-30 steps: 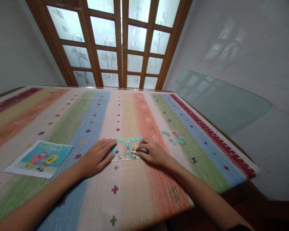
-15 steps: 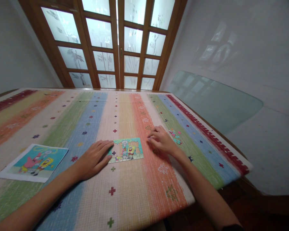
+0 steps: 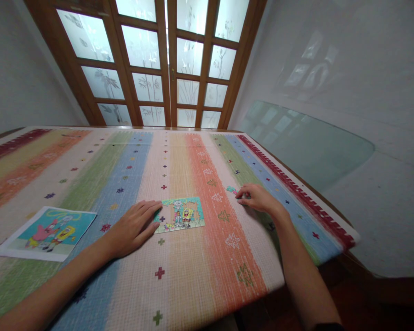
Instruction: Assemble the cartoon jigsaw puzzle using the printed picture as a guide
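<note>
A partly assembled jigsaw puzzle with cartoon figures lies on the striped cloth, tablecloth showing through gaps inside its frame. My left hand rests flat, fingers stretched out, its fingertips over the puzzle's left edge. To the right of the puzzle, my right hand is low over the cloth, fingers curled and thumb close to them, at a group of loose puzzle pieces. Turquoise and pink pieces show at its fingertips; the hand covers any others.
A printed reference picture of the same cartoon figures lies to the left of my left hand. The striped tablecloth covers the table, whose right edge runs beside a wall. Glazed wooden doors stand beyond the far edge.
My right hand has moved right, from beside the puzzle to the loose pieces. Some pieces now show farther left than before. My left hand and the puzzle stay in place.
</note>
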Tool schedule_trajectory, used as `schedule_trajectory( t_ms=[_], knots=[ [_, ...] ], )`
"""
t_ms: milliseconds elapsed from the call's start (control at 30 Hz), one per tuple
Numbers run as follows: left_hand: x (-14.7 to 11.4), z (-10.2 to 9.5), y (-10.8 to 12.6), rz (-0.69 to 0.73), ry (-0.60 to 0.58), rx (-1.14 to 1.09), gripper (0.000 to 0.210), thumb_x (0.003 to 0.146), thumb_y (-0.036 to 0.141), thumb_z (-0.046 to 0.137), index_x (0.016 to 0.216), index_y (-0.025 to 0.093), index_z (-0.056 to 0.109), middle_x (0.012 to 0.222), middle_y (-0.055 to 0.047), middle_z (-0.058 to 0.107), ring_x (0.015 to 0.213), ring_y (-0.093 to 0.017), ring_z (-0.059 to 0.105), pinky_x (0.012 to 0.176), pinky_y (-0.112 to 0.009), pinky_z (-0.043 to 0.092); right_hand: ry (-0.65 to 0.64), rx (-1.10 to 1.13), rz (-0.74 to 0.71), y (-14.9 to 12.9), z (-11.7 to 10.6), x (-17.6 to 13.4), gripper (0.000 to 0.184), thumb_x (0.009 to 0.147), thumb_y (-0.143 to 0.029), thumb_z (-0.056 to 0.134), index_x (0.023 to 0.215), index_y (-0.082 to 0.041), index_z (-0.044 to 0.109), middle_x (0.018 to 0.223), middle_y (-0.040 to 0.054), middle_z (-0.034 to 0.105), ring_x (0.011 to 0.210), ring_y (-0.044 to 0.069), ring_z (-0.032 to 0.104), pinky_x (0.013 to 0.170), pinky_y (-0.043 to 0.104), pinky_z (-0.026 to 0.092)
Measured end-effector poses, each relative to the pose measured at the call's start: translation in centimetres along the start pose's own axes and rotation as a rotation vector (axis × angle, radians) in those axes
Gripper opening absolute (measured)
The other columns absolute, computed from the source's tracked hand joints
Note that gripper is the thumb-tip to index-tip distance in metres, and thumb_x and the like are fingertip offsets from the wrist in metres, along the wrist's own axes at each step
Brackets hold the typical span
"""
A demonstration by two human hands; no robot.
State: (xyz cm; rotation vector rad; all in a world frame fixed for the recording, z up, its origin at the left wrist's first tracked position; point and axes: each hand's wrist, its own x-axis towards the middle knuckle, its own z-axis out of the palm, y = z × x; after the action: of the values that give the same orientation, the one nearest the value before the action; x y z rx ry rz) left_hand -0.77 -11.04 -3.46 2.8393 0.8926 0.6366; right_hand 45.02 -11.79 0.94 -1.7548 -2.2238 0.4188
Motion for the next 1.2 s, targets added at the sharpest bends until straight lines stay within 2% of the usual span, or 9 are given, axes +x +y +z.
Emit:
schedule_trajectory(
  t_ms=[233, 400, 467, 567, 633, 767, 900, 1000, 1200],
  knots=[
    [0.0, 0.0, -0.1, -0.002, -0.010, 0.002, 0.043, 0.107, 0.038, 0.041, 0.147, 0.021, 0.043, 0.143, -0.014, 0.061, 0.131, -0.030, 0.057, 0.113, -0.051, 0.044, -0.034, 0.064, 0.003, 0.7, -0.2, 0.1, 0.007, 0.075, -0.015, 0.076, 0.081, -0.018, 0.073, 0.084, 0.0046, 0.070, 0.076, 0.017, 0.060, 0.072, 0.029, 0.047],
    [0.1, -0.1, 0.0, 0.005, -0.012, 0.004, 0.043, 0.108, 0.038, 0.040, 0.146, 0.021, 0.042, 0.143, -0.014, 0.061, 0.131, -0.030, 0.057, 0.113, -0.051, 0.044, -0.010, 0.197, 0.042, 0.3, -0.5, 0.0, 0.006, 0.079, -0.022, 0.072, 0.079, -0.019, 0.068, 0.072, 0.0011, 0.066, 0.066, 0.015, 0.056, 0.064, 0.027, 0.044],
    [0.1, -0.1, 0.0, 0.001, -0.014, -0.002, 0.043, 0.108, 0.039, 0.040, 0.146, 0.021, 0.043, 0.143, -0.014, 0.061, 0.131, -0.030, 0.057, 0.114, -0.051, 0.043, 0.030, 0.300, 0.035, -0.4, -0.5, 0.1, 0.010, 0.082, -0.028, 0.070, 0.087, -0.019, 0.070, 0.072, 0.0012, 0.067, 0.063, 0.015, 0.056, 0.062, 0.028, 0.044],
    [0.1, -0.1, -0.1, -0.011, -0.020, -0.006, 0.043, 0.107, 0.040, 0.040, 0.147, 0.022, 0.044, 0.144, -0.013, 0.061, 0.132, -0.030, 0.056, 0.114, -0.050, 0.043, 0.093, 0.488, -0.020, -2.3, 0.2, 0.6, 0.022, 0.083, -0.035, 0.070, 0.099, -0.020, 0.073, 0.085, 0.0047, 0.072, 0.072, 0.017, 0.064, 0.066, 0.029, 0.050],
    [0.0, 0.0, -0.1, -0.016, -0.020, -0.003, 0.044, 0.107, 0.040, 0.040, 0.147, 0.022, 0.043, 0.144, -0.013, 0.060, 0.132, -0.030, 0.056, 0.114, -0.050, 0.043, 0.065, 0.614, -0.033, -3.8, 1.0, 1.0, 0.023, 0.081, -0.039, 0.073, 0.094, -0.020, 0.072, 0.088, 0.0060, 0.074, 0.075, 0.017, 0.067, 0.069, 0.030, 0.053],
    [-0.1, 0.1, -0.2, -0.016, -0.008, -0.001, 0.044, 0.107, 0.040, 0.041, 0.148, 0.023, 0.044, 0.144, -0.012, 0.061, 0.132, -0.030, 0.057, 0.114, -0.050, 0.043, -0.036, 0.807, 0.005, -6.9, 3.0, 1.3, 0.027, 0.078, -0.044, 0.078, 0.082, -0.020, 0.066, 0.074, 0.0041, 0.073, 0.064, 0.016, 0.067, 0.061, 0.029, 0.054],
    [0.0, 0.0, 0.0, -0.015, -0.007, 0.000, 0.044, 0.107, 0.040, 0.041, 0.147, 0.022, 0.044, 0.144, -0.013, 0.061, 0.131, -0.030, 0.057, 0.113, -0.051, 0.044, -0.145, 0.838, 0.037, -9.1, 4.6, 1.2, 0.026, 0.080, -0.041, 0.079, 0.083, -0.019, 0.066, 0.065, 0.0014, 0.069, 0.051, 0.012, 0.060, 0.049, 0.025, 0.046],
    [0.1, 0.0, 0.0, -0.018, -0.010, -0.012, 0.044, 0.106, 0.040, 0.042, 0.147, 0.023, 0.045, 0.144, -0.012, 0.061, 0.132, -0.030, 0.057, 0.114, -0.051, 0.044, -0.172, 0.829, 0.029, -10.2, 5.6, 1.2, 0.021, 0.081, -0.034, 0.079, 0.081, -0.018, 0.066, 0.062, -0.0001, 0.066, 0.052, 0.012, 0.057, 0.051, 0.026, 0.045],
    [0.1, 0.0, 0.0, -0.023, -0.002, -0.021, 0.044, 0.105, 0.039, 0.044, 0.147, 0.024, 0.046, 0.143, -0.011, 0.062, 0.131, -0.030, 0.058, 0.114, -0.051, 0.044, -0.119, 0.690, -0.013, -11.3, 7.1, 1.2, 0.014, 0.080, -0.023, 0.078, 0.074, -0.018, 0.066, 0.059, -0.0028, 0.060, 0.054, 0.010, 0.051, 0.053, 0.024, 0.037]
  ],
)
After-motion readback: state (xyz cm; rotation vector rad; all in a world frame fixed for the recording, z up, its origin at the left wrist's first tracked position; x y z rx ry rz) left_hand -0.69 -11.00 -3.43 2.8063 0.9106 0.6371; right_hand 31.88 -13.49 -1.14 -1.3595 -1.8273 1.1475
